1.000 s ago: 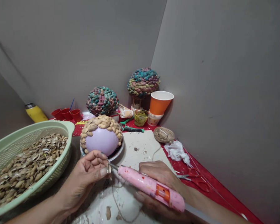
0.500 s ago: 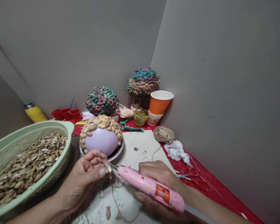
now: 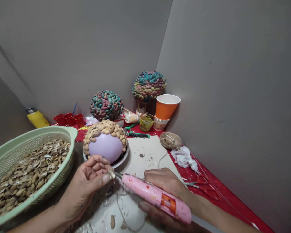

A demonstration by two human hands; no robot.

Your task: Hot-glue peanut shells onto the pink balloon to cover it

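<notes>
Between the thumb and fingers of my left hand (image 3: pixel 88 184) is a peanut shell (image 3: pixel 112 173), its pale inner side showing. My right hand (image 3: pixel 166 189) is wrapped round a pink hot glue gun (image 3: pixel 150 192) with an orange part on its side. The gun's metal nozzle points left and meets or nearly meets the shell; the exact contact is too small to tell. Just beyond my left hand, a lilac balloon (image 3: pixel 105 147) sits in a metal bowl (image 3: pixel 126 155). Peanut shells (image 3: pixel 106 126) cover its top and sides, while the front is bare.
A green basket (image 3: pixel 71 142) of peanut shells stands at the left. Behind are painted shell balls (image 3: pixel 106 105), red cups (image 3: pixel 68 119), an orange paper cup (image 3: pixel 166 108) and pliers (image 3: pixel 138 134). Twine (image 3: pixel 170 140), white plastic (image 3: pixel 183 157) and red scissors (image 3: pixel 206 186) lie at the right.
The shell in my left fingers has turned slightly against the nozzle. The glue gun has dipped a touch. Everything else stays put.
</notes>
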